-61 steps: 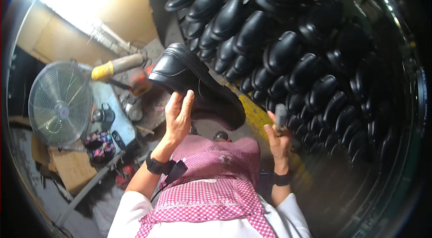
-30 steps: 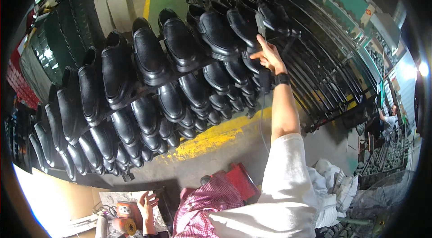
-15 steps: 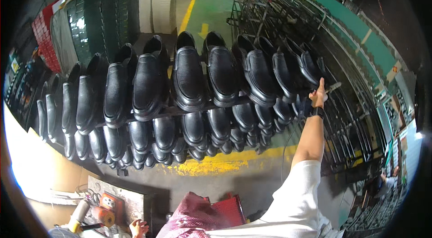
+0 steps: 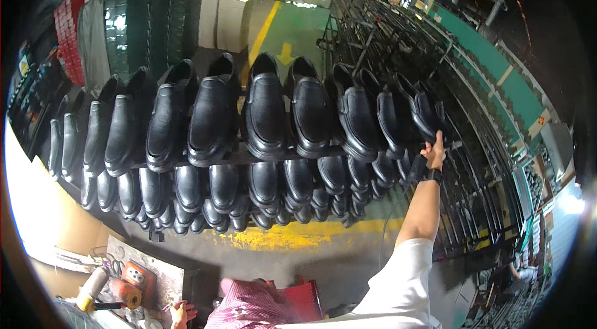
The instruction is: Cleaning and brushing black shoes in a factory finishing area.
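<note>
Rows of black slip-on loafers [image 4: 266, 114] stand toes toward me on a tiered metal rack [image 4: 233, 158]. My right hand [image 4: 433, 153] reaches out to the rack's right end, just under the toe of a loafer [image 4: 425, 116]. One finger points upward while the others curl in at the rack's end bar; the shoes and the dark there partly hide the grip. A dark band circles that wrist, and a black object [image 4: 418, 169] sits beside it. My left hand [image 4: 182, 314] is at the lower edge, fingers apart with nothing seen in them, next to a worktable [image 4: 163, 265].
On the worktable are an orange box with sockets [image 4: 138, 276] and a rounded orange tool [image 4: 126, 293]. A red item [image 4: 301, 301] lies by my checked garment. Empty dark metal racks [image 4: 479, 173] crowd the right. Pale stacked cartons [image 4: 234, 23] stand beyond the shoes, beside a yellow floor line [image 4: 263, 32].
The whole view has shifted a little. The rack and my right hand sit lower in the picture, the hand keeping its place at the rack's end. My left hand appears slightly further left.
</note>
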Available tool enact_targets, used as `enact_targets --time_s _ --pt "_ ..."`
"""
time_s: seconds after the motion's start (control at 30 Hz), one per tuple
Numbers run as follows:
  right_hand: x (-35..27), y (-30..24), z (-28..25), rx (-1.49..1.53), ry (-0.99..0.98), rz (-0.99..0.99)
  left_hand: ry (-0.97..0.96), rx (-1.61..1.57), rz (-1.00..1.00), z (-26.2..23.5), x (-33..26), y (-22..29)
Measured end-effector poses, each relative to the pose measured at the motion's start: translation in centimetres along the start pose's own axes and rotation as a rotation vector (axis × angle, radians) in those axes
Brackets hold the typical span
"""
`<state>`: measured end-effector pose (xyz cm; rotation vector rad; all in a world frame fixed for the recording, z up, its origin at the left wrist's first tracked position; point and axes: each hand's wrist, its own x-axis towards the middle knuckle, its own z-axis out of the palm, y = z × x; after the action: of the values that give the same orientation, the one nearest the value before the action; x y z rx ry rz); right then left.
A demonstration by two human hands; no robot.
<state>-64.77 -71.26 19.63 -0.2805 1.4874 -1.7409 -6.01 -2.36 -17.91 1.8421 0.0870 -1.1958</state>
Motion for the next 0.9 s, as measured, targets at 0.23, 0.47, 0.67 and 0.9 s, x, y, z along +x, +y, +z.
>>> enact_targets --time_s 0.23,0.47,0.67,0.9 --pt "0.4 0.1 -1.5 -0.15 -0.079 -0.328 0.038 -0.045 -0.017 2.2 -2.6 1.6" --pt "-6.6 1.9 -2.5 -0.133 -0.081 -0.092 0.112 -0.062 -0.059 2.0 -4.7 1.5" --pt "-6.3 0.5 -2.5 -0.05 -0.112 -0.029 0.106 -0.09 -0.074 2.8 -4.6 1.1" --pt "-14.0 3.0 -5.2 0.325 -0.137 -0.294 0.076 -0.076 -0.072 2.0 -6.9 0.9"
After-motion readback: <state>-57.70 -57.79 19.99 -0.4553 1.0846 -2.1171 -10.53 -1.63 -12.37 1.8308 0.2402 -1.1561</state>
